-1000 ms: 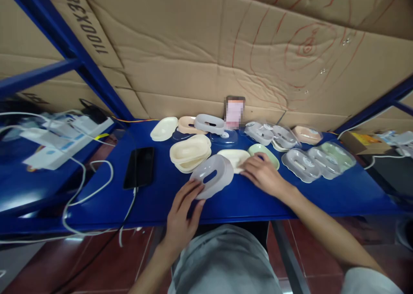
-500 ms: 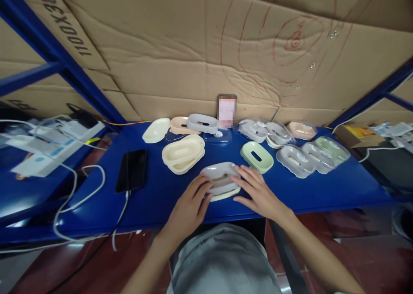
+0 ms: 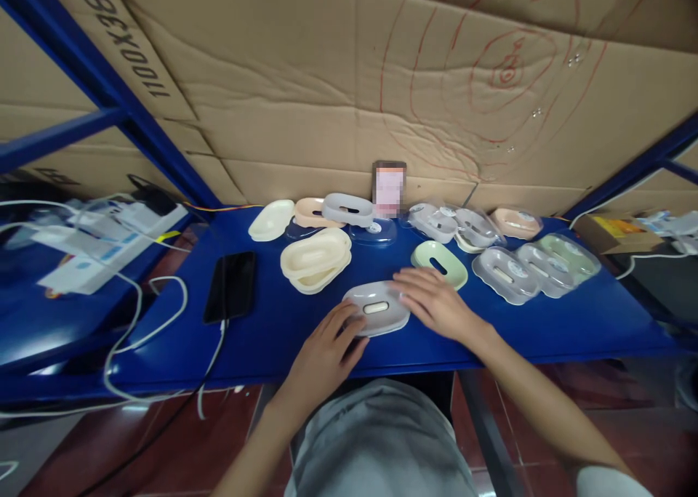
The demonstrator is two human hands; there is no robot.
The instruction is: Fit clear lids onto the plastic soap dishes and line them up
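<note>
A grey soap dish (image 3: 384, 322) lies near the table's front edge, seated over a cream tray that shows through its slot. My left hand (image 3: 330, 344) grips its left end, with fingers on the rim and thumb near the front edge. Over the right rim lie the fingers of my right hand (image 3: 430, 301), which holds that end; its thumb is hidden. Just behind the right hand is a green slotted dish (image 3: 430, 253), partly covered. Cream trays (image 3: 316, 253) are stacked behind the left hand.
A cream tray (image 3: 271, 219), a peach dish (image 3: 308, 212) and another grey dish (image 3: 347, 210) line the back. Dishes with clear covers (image 3: 504, 275) sit at right. A black phone (image 3: 230, 286) with a cable lies left; another phone (image 3: 389, 188) leans against the cardboard (image 3: 283, 83).
The grey dish has come down level onto the cream tray, whose rim no longer sticks out in front. My right hand has shifted to the far right rim. The view has moved slightly.
</note>
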